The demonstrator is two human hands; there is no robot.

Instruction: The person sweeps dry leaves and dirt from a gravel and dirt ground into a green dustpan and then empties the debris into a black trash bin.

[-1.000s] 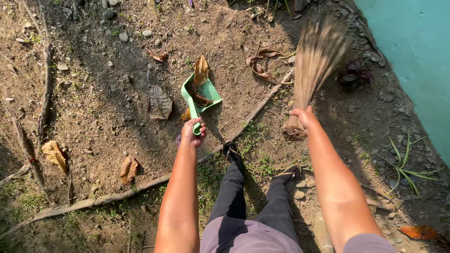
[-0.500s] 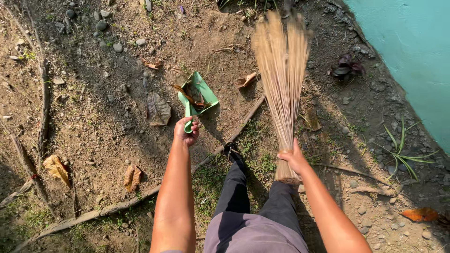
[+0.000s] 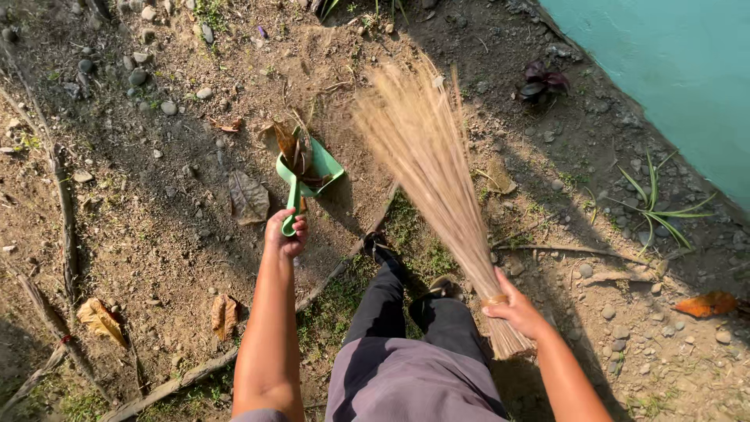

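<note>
Gripping a green dustpan (image 3: 306, 173) left hand (image 3: 285, 236), grass broom (image 3: 437, 168) right hand (image 3: 512, 306), over stony bare dirt (image 3: 156, 172).

An outdoor yard: bare dirt ground (image 3: 156, 195), stones, fallen leaves, a turquoise wall (image 3: 664, 70).

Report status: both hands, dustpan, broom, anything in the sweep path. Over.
Left hand shut on green dustpan, dry leaves in it. Right hand shut on grass broom, bristles fanned forward over dirt. Large leaf left of pan, stick across ground.
</note>
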